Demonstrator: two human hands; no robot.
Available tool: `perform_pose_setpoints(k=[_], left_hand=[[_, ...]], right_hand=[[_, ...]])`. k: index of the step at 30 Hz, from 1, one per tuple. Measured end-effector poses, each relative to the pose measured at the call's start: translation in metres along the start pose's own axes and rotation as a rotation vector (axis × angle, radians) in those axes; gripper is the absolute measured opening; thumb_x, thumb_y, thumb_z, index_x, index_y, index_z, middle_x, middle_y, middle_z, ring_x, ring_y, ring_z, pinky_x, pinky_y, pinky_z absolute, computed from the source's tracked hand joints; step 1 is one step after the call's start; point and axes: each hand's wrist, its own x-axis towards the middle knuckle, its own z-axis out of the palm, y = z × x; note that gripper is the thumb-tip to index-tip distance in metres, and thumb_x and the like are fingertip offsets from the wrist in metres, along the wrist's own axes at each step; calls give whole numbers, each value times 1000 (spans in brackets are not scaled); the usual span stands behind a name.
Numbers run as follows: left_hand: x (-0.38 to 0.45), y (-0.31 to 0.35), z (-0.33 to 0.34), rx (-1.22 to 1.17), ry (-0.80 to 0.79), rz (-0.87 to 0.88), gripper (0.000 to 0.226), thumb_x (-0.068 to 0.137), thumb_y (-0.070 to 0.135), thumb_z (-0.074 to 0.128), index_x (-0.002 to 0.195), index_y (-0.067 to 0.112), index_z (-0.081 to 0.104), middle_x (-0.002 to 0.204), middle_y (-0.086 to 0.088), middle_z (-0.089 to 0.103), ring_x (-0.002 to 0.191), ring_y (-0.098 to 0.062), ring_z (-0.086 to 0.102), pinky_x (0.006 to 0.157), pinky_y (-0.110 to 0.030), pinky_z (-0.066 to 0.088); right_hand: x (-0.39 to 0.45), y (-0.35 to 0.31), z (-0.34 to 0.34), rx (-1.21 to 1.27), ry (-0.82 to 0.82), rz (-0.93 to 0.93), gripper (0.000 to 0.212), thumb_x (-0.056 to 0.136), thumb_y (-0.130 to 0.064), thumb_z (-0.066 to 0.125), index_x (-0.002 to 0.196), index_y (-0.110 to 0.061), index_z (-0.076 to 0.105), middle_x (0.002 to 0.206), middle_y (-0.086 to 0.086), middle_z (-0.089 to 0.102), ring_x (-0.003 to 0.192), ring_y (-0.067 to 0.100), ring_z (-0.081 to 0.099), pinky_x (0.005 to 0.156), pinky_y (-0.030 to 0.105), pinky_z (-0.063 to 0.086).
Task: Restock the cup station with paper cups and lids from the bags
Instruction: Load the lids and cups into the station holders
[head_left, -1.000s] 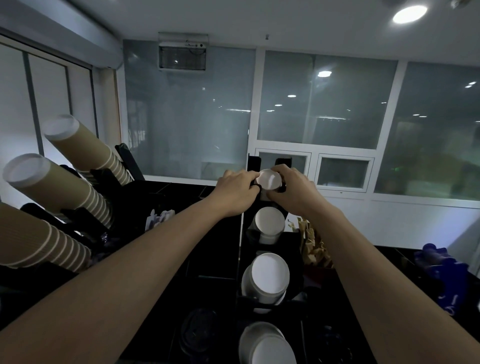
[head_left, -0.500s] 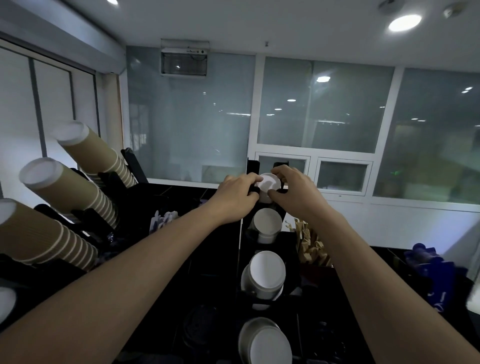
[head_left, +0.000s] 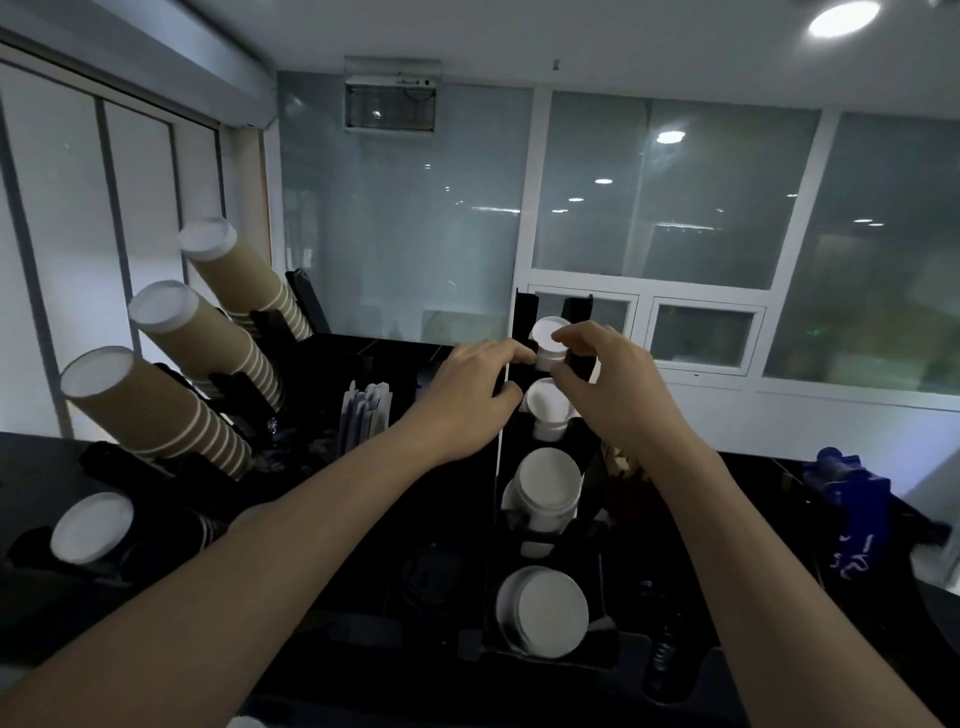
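Hands, left hand (head_left: 470, 392) and right hand (head_left: 605, 387), curl round the small white cup stack (head_left: 549, 343) in the rack's (head_left: 523, 312) far slot; seating step underway; next, press it home.

One head-worn wide-angle view looks forward and down. It sits close above the dark surface (head_left: 322, 613). Glass partitions (head_left: 675, 197) fill the far background.

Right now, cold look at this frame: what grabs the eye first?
Both hands meet at the far end of the black cup rack: the left hand and right hand pinch a small white cup stack in the top slot. Below it, three more white stacks fill the rack's column toward the camera. At left, three brown ribbed cup stacks fan out diagonally from their holders.
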Motion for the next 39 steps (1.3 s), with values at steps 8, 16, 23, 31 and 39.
perform_pose_setpoints(k=[8,16,23,31,39], left_hand=[[-63,22,-6,-47,-3,12,40,100,13,53,136,27,57,134,13,58,129,-10,40,107,-26,31],[-121,13,-10,-43,-11,-34,38,102,18,52,137,31,55,133,19,55,130,-1,38,98,-5,26],[-176,5,-10,-53,19,-102,35,103,21,53,135,34,56,130,24,55,128,5,38,99,0,25],[-244,-15,-1,-81,43,-212,34,101,17,54,130,34,60,120,28,57,126,3,42,99,-3,28],[-298,-34,5,-78,70,-286,35,99,9,57,128,29,64,118,25,61,123,-3,48,93,-5,36]], right_hand=[[-56,-20,11,111,3,10,31,96,-25,65,128,-28,66,123,-14,66,114,-1,56,91,16,39],[-112,-29,23,255,-20,76,32,98,-29,65,130,-30,64,123,-18,65,118,-5,56,93,8,38],[-159,-44,41,346,-36,156,29,98,-28,67,126,-31,67,120,-18,67,116,-7,58,90,2,43],[-214,-64,73,360,-126,175,28,97,-28,67,125,-33,66,110,-28,63,116,-10,54,97,15,48],[-234,-78,85,341,-2,117,25,96,-20,67,120,-30,68,125,-22,60,122,-5,52,98,39,54]])
